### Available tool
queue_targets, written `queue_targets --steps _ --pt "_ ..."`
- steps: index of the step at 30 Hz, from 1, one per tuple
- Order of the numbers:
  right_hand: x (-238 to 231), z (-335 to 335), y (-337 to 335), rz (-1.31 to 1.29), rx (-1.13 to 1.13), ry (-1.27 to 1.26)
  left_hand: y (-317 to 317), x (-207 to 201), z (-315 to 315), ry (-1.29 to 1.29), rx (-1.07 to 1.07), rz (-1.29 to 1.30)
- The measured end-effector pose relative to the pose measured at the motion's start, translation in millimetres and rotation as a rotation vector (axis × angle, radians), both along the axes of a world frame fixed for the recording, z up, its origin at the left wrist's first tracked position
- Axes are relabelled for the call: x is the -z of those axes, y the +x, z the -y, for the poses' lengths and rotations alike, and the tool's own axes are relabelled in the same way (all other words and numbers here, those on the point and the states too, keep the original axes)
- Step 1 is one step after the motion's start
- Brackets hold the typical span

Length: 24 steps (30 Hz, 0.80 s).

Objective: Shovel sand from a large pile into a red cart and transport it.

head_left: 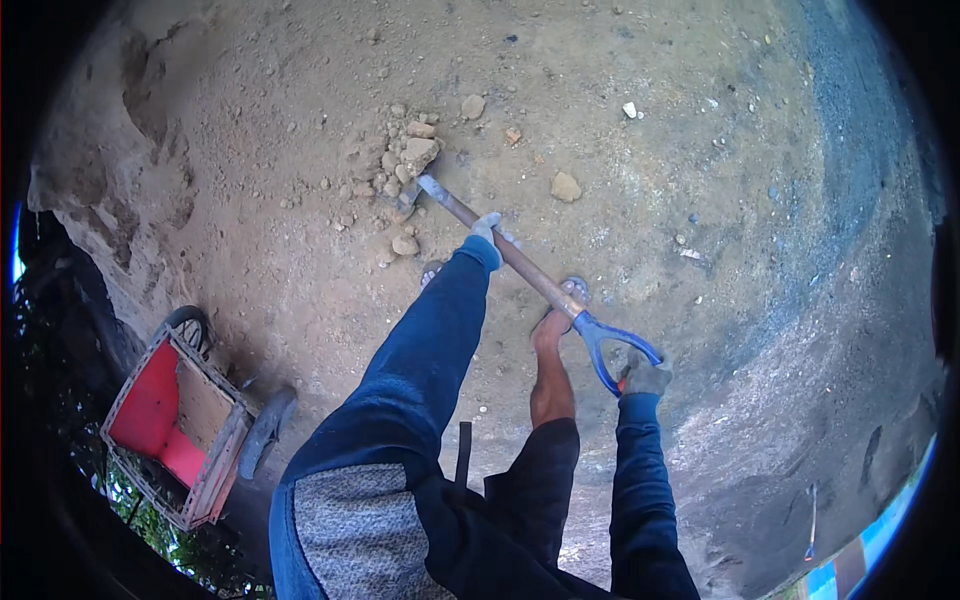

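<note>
A shovel (537,277) slants across the ground in front of me, its wooden shaft running from upper left to lower right. My left hand (488,233), in a pale glove, wraps the shaft just above the blade. At the other end my right hand (646,377), also gloved, closes on the blue D-shaped handle (598,335). The metal blade lies mostly hidden under or against a small heap of earth clods (395,172), with larger lumps on top. How deep the blade sits cannot be seen.
A cart (200,415) with a red inside and wheels stands at the lower left. Beyond it on the left rises an earth bank (110,215). Loose stones, such as a tan rock (565,187), dot the dirt ground. One sandalled foot (575,291) is beside the shaft.
</note>
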State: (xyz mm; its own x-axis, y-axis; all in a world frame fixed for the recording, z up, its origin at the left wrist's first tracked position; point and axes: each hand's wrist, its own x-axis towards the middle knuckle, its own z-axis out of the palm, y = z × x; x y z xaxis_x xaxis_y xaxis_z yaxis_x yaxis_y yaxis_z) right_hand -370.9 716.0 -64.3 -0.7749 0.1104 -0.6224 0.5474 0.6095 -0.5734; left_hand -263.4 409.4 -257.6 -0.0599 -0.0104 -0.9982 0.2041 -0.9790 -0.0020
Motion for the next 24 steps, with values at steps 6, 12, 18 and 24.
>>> queue_targets --steps 6,12,18,24 --pt "46.7 30.6 60.5 0.085 0.156 -0.191 69.6 -30.7 66.7 -0.186 0.052 0.069" --pt "-29.6 12.6 69.5 0.258 0.205 -0.374 104.0 -116.6 50.0 -0.331 0.012 0.082" --pt "-97.1 -106.4 31.2 -0.061 -0.043 -0.330 66.0 -208.7 -42.6 -0.288 -0.076 0.027" --pt "-258.6 -132.7 -43.7 -0.267 -0.157 -0.248 -2.1 -267.1 -153.6 -0.143 -0.356 -0.374"
